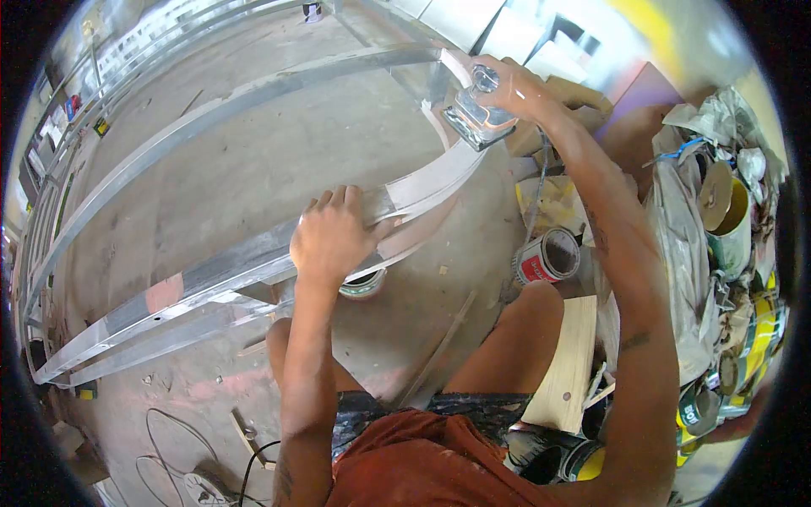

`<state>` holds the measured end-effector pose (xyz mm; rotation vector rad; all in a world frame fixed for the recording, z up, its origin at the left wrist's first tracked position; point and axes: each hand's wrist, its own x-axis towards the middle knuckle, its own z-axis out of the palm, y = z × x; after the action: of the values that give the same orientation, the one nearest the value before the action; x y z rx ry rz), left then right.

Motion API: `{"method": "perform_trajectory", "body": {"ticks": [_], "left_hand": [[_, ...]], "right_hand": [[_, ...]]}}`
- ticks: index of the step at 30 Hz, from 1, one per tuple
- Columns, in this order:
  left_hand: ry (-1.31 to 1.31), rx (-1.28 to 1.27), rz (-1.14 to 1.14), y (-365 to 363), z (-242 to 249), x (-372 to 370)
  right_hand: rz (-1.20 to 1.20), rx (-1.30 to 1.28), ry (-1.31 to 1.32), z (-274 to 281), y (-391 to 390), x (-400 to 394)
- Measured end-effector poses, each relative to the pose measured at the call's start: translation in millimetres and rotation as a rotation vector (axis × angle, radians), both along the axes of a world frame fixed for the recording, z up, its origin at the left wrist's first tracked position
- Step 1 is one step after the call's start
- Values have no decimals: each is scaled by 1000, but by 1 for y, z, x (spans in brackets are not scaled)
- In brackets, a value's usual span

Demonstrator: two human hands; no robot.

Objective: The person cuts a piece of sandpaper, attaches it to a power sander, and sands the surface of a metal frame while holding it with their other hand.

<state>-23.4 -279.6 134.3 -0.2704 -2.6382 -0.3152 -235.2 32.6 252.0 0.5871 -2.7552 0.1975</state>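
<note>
My right hand (514,89) is wrapped over the top of an electric sander (481,125). The sander's flat pad sits right at the curved, whitish end section (435,182) of a metal frame (241,249). Lower and to the left, my left hand (334,235) lies over the frame's bar just before the curve, fingers bent across the top and thumb along the near side. A pinkish patch (164,292) marks the bar farther left. Beneath the left hand, a can (363,286) stands partly hidden by the bar.
Between the curve and my right arm stands an open can with a red label (549,257). A cord (536,198) hangs below the sander. Plastic sheeting (680,270) and several paint cans crowd the right side. A wooden board (563,363) lies beside my knee; loose cable (173,448) lies lower left.
</note>
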Motion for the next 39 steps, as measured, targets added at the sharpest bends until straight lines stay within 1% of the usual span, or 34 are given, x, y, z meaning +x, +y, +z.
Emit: {"method": "perform_trajectory", "body": {"ticks": [4,7,10,13,16,18,19,21,22,24,26,27,28,29,30,32,34,36,37,39], "left_hand": [[15,-16,-12,-1,-4,-1],[22,-20,-13,-2,-1,0],[5,-16,-11,-2,-2,-1],[19,1,-13,-2,-3,-1],[28,10,-18,-2,-4,-1],[20,6,-19,-2,-3,0],[-2,11,-17,-2,-2,1],[-27,17,-16,-1,2,2],[-50,69,-20,-1,5,4],[-76,119,-24,-3,8,6],[-34,330,-100,-9,9,8],[-34,327,-97,-14,9,7],[-38,425,-151,-20,9,5],[-44,524,-205,-24,9,4],[-47,521,-200,-27,13,5],[-206,718,-217,-32,21,8],[-201,703,-230,-36,20,6],[-195,695,-244,-39,19,5],[-178,659,-256,-39,18,5],[-160,624,-269,-39,17,4]], "right_hand": [[-23,5,5,3,-2,-1],[18,-6,59,4,-1,0],[22,-4,42,3,-1,9],[75,3,6,5,2,9],[57,-9,-37,12,-7,8],[-23,1,-51,13,-21,12],[-24,1,-50,13,-27,16],[61,35,-18,10,-41,26],[62,37,-20,8,-49,34],[177,0,9,7,-69,63],[220,5,36,0,-87,80],[262,11,65,-1,-97,90],[265,8,65,-2,-105,102],[268,4,0,5,-116,122],[273,-1,-66,11,-121,133],[292,2,-116,15,-121,138],[310,2,-160,12,-116,132],[407,-29,-83,3,-89,104],[409,-28,-82,0,-78,90],[349,7,51,1,-58,67]]}}
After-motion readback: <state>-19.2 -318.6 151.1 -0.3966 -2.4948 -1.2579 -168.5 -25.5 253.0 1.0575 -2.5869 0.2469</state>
